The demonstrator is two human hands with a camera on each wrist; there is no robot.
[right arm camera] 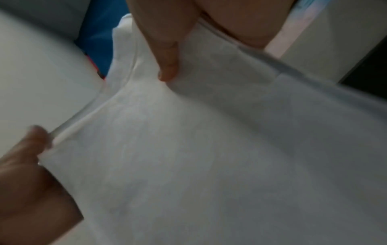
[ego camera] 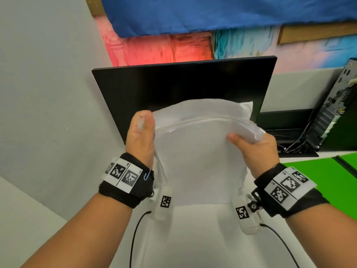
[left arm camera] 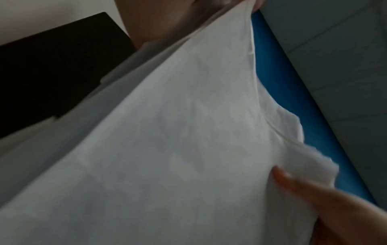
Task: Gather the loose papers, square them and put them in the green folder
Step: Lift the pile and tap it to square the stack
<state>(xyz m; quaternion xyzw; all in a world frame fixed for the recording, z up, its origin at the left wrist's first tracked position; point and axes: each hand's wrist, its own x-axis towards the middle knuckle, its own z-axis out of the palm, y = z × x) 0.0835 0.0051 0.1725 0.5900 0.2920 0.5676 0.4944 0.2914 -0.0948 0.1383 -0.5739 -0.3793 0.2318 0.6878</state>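
A stack of white papers (ego camera: 201,157) stands upright above the white desk, its top edges uneven and bowed. My left hand (ego camera: 142,136) grips the stack's upper left side, thumb on the near face. My right hand (ego camera: 257,146) grips the upper right side, thumb laid across the front sheet. The green folder (ego camera: 316,176) lies flat on the desk at the right, partly behind my right wrist. In the left wrist view the papers (left arm camera: 178,140) fill the frame, with the right hand's thumb (left arm camera: 297,185) on them. In the right wrist view the papers (right arm camera: 209,149) bend under my right thumb (right arm camera: 167,63).
A black monitor (ego camera: 183,88) stands just behind the papers. A black computer case (ego camera: 336,111) with cables stands at the far right. A white partition wall (ego camera: 48,93) closes the left side. White desk surface (ego camera: 193,238) lies below the hands.
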